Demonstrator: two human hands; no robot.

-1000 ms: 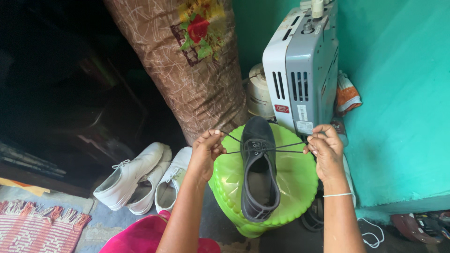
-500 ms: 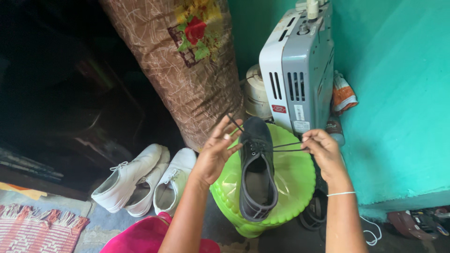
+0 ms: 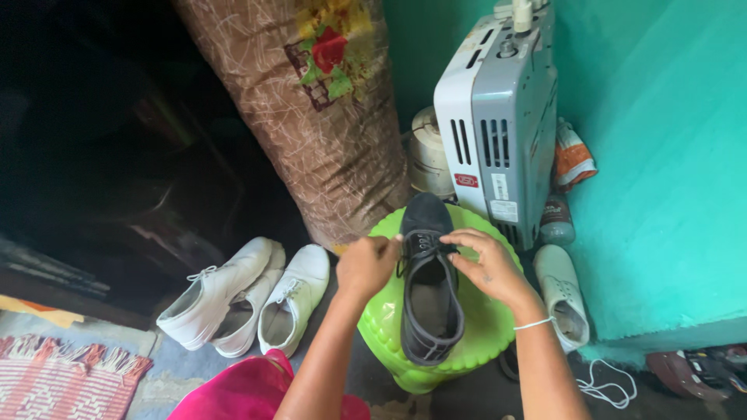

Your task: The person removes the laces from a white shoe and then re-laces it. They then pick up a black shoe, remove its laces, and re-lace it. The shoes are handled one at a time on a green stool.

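Head view: dark laces (image 3: pixel 424 250) of 1 black shoe (image 3: pixel 429 292) are pinched by the left hand (image 3: pixel 366 264) and right hand (image 3: pixel 486 268) atop a green stool (image 3: pixel 486 323).

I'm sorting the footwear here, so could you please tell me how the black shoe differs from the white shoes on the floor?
The black shoe lies on the green stool between both hands; the white shoes sit untouched on the floor. It is dark, they pale. All are lace-ups.

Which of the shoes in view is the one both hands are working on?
The black lace-up shoe on the green stool; the left hand and right hand pinch its laces. The other shoes are white, on the floor.
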